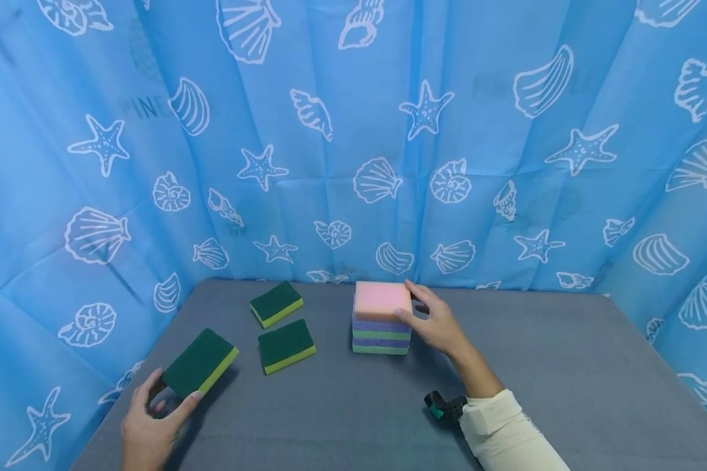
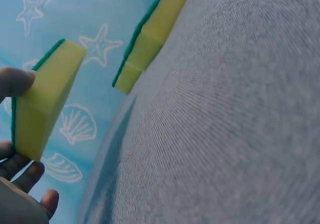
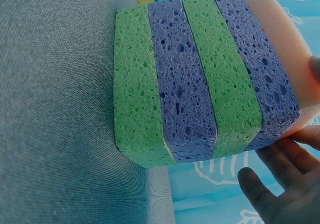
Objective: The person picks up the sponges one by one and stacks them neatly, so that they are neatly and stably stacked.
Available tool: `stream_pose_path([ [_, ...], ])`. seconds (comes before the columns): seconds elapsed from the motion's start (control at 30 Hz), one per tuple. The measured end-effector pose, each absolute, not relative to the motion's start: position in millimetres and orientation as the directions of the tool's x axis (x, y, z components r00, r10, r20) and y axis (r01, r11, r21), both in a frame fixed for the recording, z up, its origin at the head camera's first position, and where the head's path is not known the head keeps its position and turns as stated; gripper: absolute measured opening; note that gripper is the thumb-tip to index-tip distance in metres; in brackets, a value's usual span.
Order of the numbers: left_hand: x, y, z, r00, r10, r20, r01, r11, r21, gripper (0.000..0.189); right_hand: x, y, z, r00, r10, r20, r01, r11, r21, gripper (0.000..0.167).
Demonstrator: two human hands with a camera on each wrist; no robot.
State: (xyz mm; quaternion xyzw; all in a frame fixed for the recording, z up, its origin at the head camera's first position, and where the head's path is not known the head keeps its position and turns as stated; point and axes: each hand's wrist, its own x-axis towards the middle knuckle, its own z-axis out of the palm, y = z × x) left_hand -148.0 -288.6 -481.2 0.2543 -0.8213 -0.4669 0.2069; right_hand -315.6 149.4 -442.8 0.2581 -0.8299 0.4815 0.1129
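Note:
My left hand (image 1: 147,422) grips a green-and-yellow scouring sponge (image 1: 200,363) by its near end, thumb on one side and fingers on the other. In the left wrist view this sponge (image 2: 50,97) is tilted and raised off the table. My right hand (image 1: 438,320) holds the pink sponge (image 1: 381,301) on top of a stack, thumb at its front and fingers at its right side. Beneath it, green and purple sponges (image 3: 200,84) alternate in layers, their edges roughly lined up in the right wrist view.
Two more green-and-yellow scouring sponges, a rear one (image 1: 277,304) and a front one (image 1: 287,347), lie between the hands. The grey cloth-covered table (image 1: 330,418) ends at a blue shell-print curtain (image 1: 342,131). A black strap device (image 1: 444,407) is by the right wrist.

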Motion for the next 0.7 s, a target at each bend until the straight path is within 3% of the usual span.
stream_pose_path([
  [0.23, -157, -294, -494, -0.769, -0.618, 0.162, -0.174, 0.447, 0.878, 0.092, -315, 149, -444, -0.843, -0.316, 0.436, -0.535, 0.404, -0.742, 0.066],
  [0.7, -182, -307, -519, -0.803, -0.553, 0.221, -0.074, 0.46, 0.885, 0.093, -317, 151, -447, -0.837, -0.321, 0.444, -0.543, 0.385, -0.746, 0.064],
])
